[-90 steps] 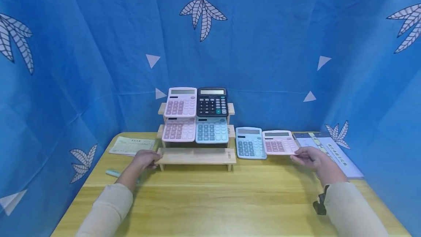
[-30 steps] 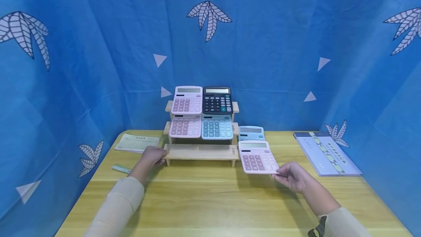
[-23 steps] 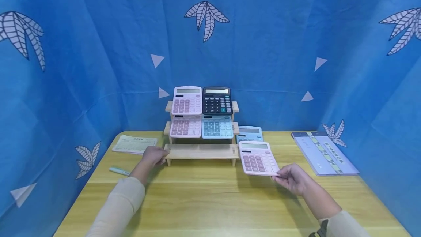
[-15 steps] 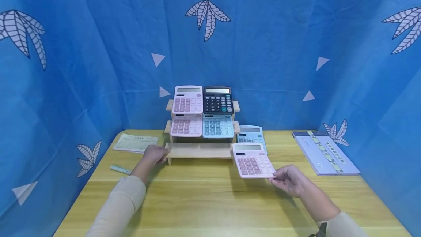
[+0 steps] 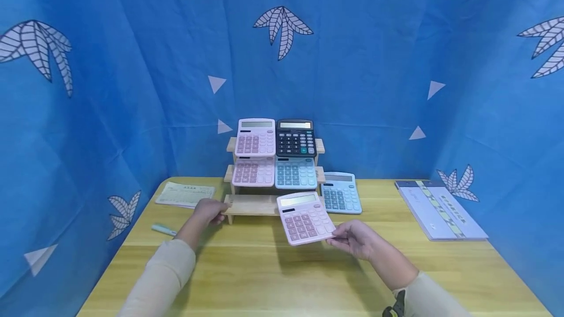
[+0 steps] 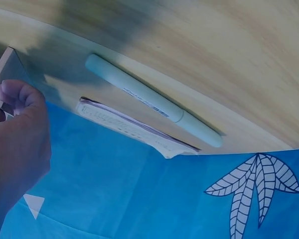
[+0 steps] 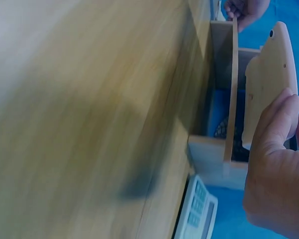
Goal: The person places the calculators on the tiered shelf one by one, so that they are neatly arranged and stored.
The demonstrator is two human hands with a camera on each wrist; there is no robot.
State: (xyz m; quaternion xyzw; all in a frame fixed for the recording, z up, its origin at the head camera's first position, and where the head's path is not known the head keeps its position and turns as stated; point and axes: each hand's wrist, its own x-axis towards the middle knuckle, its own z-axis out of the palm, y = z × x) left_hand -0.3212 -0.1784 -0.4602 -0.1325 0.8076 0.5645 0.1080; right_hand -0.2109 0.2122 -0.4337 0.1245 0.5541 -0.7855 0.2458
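Observation:
My right hand [image 5: 357,239] pinches a pink calculator [image 5: 306,220] by its lower right corner. Tilted, the calculator hangs in front of the bottom step of a wooden tiered stand [image 5: 253,204] and covers that step's right part. Its back shows in the right wrist view, close to the step's edge. My left hand [image 5: 209,211] grips the left end of the bottom step. Two pink calculators [image 5: 255,138] stand in the left column of the upper tiers. A black calculator [image 5: 296,138] sits top right, above a blue calculator [image 5: 295,174].
Another blue calculator [image 5: 341,193] leans beside the stand's right side. A clipboard-like folder [image 5: 440,209] lies at the table's right. At the left are a pad of printed slips [image 5: 185,194] and a mint highlighter pen [image 6: 134,92]. A blue curtain [image 5: 374,62] surrounds the table's back and sides.
My right hand has brought the pink calculator from beside the folder leftward, past the blue calculator, to the front of the bottom step. My left hand keeps its grip on the stand.

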